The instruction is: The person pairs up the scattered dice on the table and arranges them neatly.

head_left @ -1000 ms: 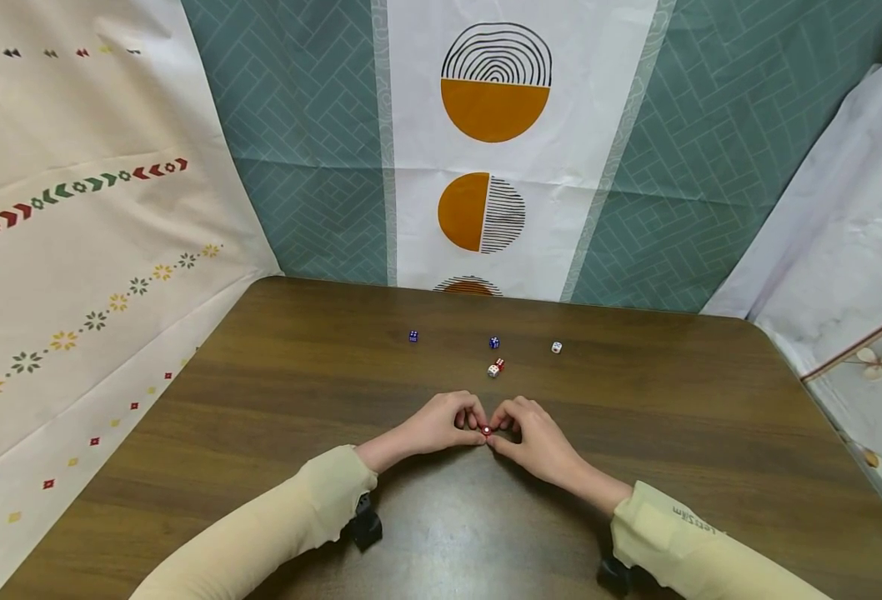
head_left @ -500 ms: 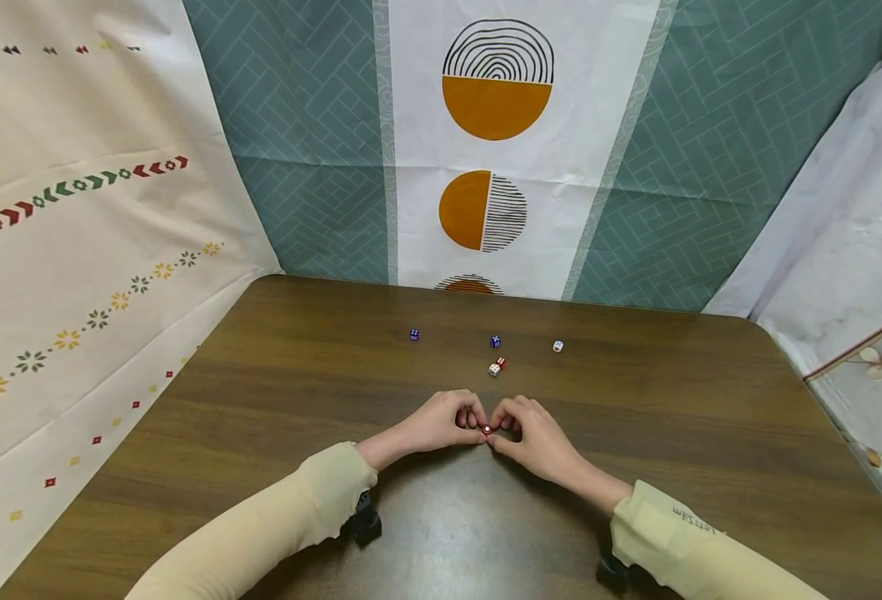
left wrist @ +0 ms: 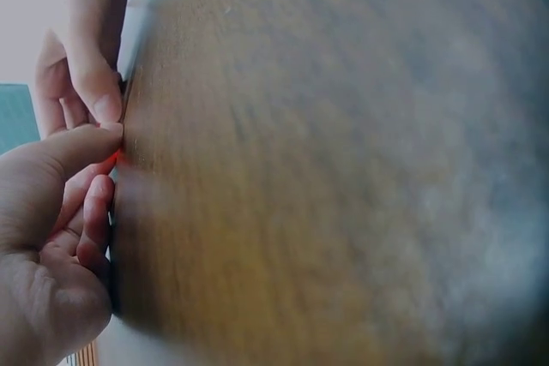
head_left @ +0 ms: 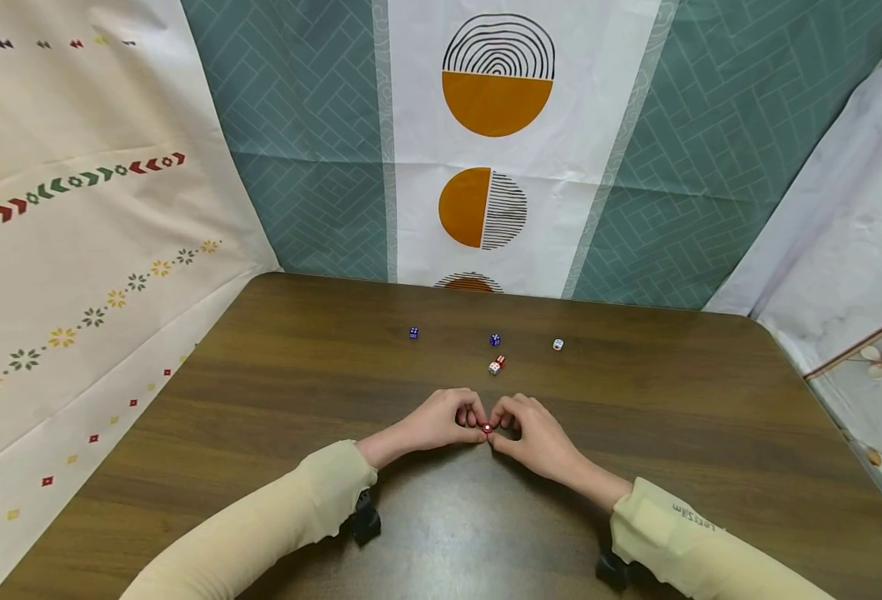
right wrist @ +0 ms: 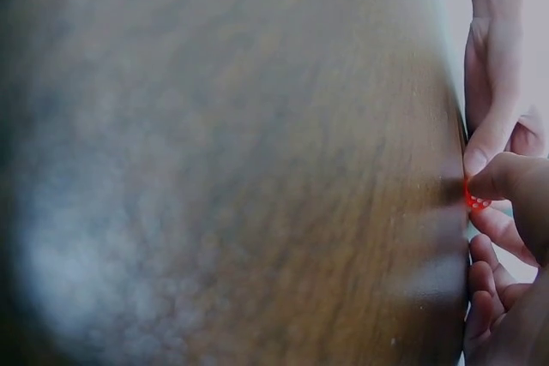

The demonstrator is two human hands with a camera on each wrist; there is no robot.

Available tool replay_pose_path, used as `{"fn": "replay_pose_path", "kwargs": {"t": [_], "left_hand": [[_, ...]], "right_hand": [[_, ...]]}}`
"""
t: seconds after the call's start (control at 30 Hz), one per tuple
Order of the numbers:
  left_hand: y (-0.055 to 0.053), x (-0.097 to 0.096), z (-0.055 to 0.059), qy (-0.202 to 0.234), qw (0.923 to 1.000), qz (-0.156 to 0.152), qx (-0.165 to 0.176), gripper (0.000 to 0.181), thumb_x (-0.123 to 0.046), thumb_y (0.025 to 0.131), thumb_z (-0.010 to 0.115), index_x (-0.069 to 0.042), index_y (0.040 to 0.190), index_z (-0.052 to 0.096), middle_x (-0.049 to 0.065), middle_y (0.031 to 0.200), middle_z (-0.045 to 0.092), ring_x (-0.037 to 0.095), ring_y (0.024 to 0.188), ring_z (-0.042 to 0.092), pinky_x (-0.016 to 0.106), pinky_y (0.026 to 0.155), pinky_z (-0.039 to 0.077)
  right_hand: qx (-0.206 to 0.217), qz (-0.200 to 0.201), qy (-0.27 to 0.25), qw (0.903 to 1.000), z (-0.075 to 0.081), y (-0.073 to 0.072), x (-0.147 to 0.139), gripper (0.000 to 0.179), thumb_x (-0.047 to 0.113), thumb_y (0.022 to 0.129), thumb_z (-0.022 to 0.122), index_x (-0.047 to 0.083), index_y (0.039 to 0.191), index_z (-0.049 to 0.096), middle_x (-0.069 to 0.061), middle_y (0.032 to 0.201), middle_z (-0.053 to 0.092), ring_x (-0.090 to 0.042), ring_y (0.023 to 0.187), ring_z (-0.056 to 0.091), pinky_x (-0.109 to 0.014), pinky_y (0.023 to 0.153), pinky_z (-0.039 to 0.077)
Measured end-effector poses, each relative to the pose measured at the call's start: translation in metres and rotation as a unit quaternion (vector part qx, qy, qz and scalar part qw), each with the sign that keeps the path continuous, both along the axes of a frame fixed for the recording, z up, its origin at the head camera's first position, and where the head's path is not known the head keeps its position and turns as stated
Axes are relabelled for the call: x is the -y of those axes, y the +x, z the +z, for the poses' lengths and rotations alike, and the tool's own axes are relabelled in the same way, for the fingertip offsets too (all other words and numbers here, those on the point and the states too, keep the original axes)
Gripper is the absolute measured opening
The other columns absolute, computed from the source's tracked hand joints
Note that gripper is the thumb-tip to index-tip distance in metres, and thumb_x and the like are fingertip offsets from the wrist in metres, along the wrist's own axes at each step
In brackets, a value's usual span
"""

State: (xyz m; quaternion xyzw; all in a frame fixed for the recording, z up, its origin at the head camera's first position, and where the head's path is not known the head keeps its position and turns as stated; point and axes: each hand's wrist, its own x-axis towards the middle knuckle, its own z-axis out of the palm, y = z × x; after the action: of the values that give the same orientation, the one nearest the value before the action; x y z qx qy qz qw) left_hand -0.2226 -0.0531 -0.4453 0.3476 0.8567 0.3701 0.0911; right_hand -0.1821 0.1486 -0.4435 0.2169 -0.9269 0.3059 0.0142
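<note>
Both hands meet at a small red die (head_left: 488, 428) on the brown wooden table (head_left: 441, 517). My left hand (head_left: 441, 419) pinches the die between thumb and forefinger from the left. From the right, my right hand (head_left: 534, 437) pinches it the same way, the thumbs almost touching. White pips on the red die (right wrist: 477, 201) show between the fingers in the right wrist view. Only a red sliver of it appears in the left wrist view, mostly covered by the left thumb (left wrist: 90, 145).
Beyond the hands, a white die (head_left: 494, 368) and another red die (head_left: 501, 361) sit close together. Farther back are two blue dice, one left (head_left: 413, 333) and one central (head_left: 495, 339), and a white die (head_left: 558, 344). Patterned cloths (head_left: 313, 167) hang around the table.
The head view has tilted very slightly. Both hands keep their hold on the red die, and the other dice lie where they were.
</note>
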Motion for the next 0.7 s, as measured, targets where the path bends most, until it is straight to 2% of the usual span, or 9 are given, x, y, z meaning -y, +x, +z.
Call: {"fn": "replay_pose_path", "kwargs": {"t": [0.57, 0.7], "left_hand": [[0.0008, -0.0016, 0.0022, -0.007, 0.9997, 0.012, 0.019, 0.011, -0.016, 0.083, 0.079, -0.013, 0.087, 0.069, 0.0, 0.082, 0.062, 0.002, 0.072, 0.052, 0.015, 0.067, 0.043], [0.0014, -0.0019, 0.0027, -0.005, 0.9997, 0.011, 0.021, 0.012, -0.015, 0.083, 0.079, -0.013, 0.087, 0.069, 0.001, 0.082, 0.062, 0.003, 0.072, 0.052, 0.016, 0.067, 0.043]], "right_hand": [[0.001, 0.002, 0.005, 1.0, 0.001, 0.0, -0.0018, 0.016, 0.019, 0.082, 0.078, 0.022, 0.087, 0.062, 0.006, 0.082, 0.055, -0.009, 0.078, 0.045, -0.023, 0.07, 0.038], [0.007, 0.033, 0.003, 0.9994, 0.0038, -0.003, -0.006, 0.016, 0.017, 0.082, 0.077, 0.019, 0.091, 0.064, 0.004, 0.084, 0.056, -0.009, 0.077, 0.048, -0.022, 0.069, 0.04]]}}
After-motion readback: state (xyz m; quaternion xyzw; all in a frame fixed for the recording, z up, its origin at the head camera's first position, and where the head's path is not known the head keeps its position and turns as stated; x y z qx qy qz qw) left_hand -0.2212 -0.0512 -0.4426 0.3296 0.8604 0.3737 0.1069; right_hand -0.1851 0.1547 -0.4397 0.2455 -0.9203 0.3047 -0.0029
